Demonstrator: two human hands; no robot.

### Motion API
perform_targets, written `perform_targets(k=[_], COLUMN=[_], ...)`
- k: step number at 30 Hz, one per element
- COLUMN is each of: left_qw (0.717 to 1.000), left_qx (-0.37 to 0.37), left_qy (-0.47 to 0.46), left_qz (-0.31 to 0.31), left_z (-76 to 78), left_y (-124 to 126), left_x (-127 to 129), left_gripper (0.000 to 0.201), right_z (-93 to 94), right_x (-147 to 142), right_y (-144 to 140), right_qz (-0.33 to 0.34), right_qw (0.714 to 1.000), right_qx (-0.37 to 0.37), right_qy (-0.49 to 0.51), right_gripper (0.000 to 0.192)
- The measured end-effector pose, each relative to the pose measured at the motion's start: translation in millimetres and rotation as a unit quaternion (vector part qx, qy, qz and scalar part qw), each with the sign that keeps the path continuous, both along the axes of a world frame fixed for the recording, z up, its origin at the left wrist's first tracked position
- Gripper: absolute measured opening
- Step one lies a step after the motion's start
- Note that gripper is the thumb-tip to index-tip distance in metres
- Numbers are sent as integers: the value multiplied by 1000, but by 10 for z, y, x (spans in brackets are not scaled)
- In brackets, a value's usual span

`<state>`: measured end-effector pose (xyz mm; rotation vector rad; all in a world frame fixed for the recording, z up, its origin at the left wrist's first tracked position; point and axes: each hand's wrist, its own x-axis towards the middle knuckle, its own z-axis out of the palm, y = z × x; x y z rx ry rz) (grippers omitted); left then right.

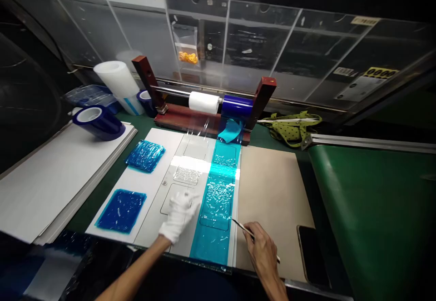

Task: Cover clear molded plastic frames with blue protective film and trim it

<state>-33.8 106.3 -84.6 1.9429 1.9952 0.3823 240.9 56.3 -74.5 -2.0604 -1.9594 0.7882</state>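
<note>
My left hand (180, 212), in a white glove, is over a white board (150, 228) with outlined rectangles; its fingers are apart and nothing shows in them. My right hand (262, 248) is bare and closed round a slim pointed tool (248, 231) with a pale handle and dark tip, whose exact kind I cannot make out. The tip points left at the right edge of a blue film strip (211, 242). This strip lies over the board and runs up to a blue film roll (237, 106) on a wooden stand (190, 118). Beside it hangs a white roll (203, 102) with clear film.
Two stacks of blue film squares (121, 211) lie on the left. Further left, a blue roll (98, 122) stands on white sheets (61, 178). Brown board (272, 192), a phone (311, 253), a green pouch (291, 128) and a green conveyor belt (374, 210) are on the right.
</note>
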Motion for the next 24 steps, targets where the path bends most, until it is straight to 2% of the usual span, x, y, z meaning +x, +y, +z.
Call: perform_targets(k=[2,4,7,11,17,20,24], left_qw=[999,998,996,995,995,995,995], left_qx=[-33,-52,-65,-59,-42,-41,-47], left_qy=[17,34,56,76,92,91,83], left_qz=[-21,-32,-29,-6,19,21,19], left_z=[-82,-166,-288,-379,-365,-349,-329], left_y=[-545,-944,-1237,-1300,-1325,-1335,-1320], left_x=[63,145,243,307,364,370,354], left_gripper=[25,37,51,49,46,45,45], right_z=[2,-35,-119,-186,-183,-160,-87], right_x=[-254,-466,-700,-943,-1149,-1001,-544], right_y=[75,131,205,338,468,450,394], right_qz=[82,148,197,231,285,287,259], right_qw=[995,985,973,963,946,943,948], right_qx=[11,19,28,40,39,29,10], right_qy=[-52,-89,-120,-134,-150,-163,-186], right_gripper=[28,29,28,27,24,25,26])
